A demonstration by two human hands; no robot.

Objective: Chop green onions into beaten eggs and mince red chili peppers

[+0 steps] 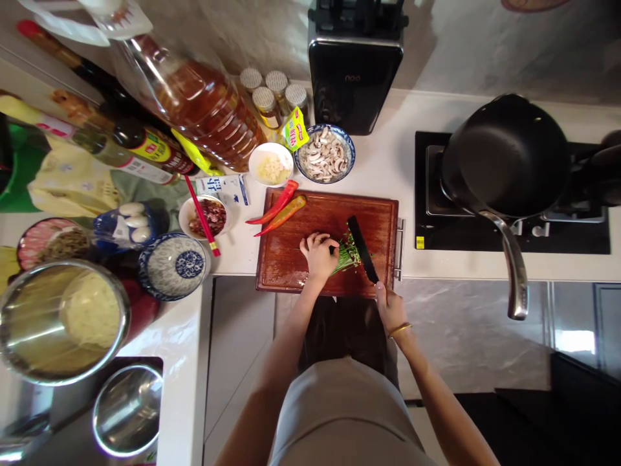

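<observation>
Wooden cutting board (286, 262) sits at the front edge of a white counter, seen from above. Behind it stand a blue-rimmed bowl (350, 155) of sliced mushrooms and a small white bowl (255, 157) of pale minced garlic. To the left, another white bowl (185, 217) holds chopped dark red meat, with red chopsticks (202, 217) laid across it. Further left, a patterned blue-and-white bowl (172, 265) sits by the counter corner, and a large steel bowl (125, 310) holds pale yellow food. A black pan (504, 155) sits on the stove to the right.

Two chillies (279, 208), one red and one orange, lie at the board's back left corner. The board's left half is bare, and its near edge runs close to the counter's edge.

A bunch of thin green stalks (345, 256) lies right of the board's centre. The left hand (317, 255) presses down on it with fingers curled. The right hand (389, 305) is wrapped around the handle of a dark knife (361, 249), whose blade rests on the stalks' cut end.
</observation>
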